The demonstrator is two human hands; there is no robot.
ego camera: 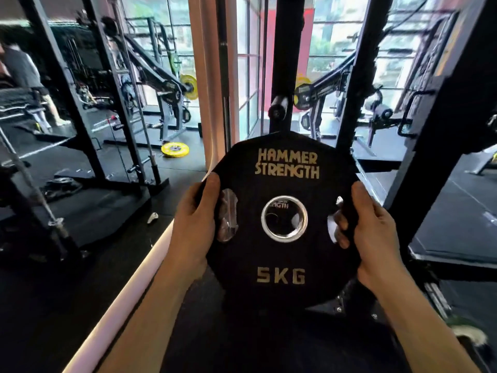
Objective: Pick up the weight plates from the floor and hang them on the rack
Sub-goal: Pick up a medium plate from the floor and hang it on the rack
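Observation:
A black 5 kg weight plate (pixel 285 254) marked HAMMER STRENGTH faces me, held upright at chest height. My left hand (pixel 195 224) grips its left edge, thumb on the front face beside the grip slot. My right hand (pixel 371 232) grips the right edge, with fingertips showing through the right slot. The plate's steel centre hole is open. Just above and behind the plate, a short black peg (pixel 278 110) sticks out toward me from the black rack upright (pixel 287 49).
Black rack posts (pixel 441 130) rise to the right and a second rack frame (pixel 80 103) to the left. A yellow plate (pixel 175 149) lies on the floor at the left. A glowing strip (pixel 134 278) runs along a raised edge. A person (pixel 24 76) stands far left.

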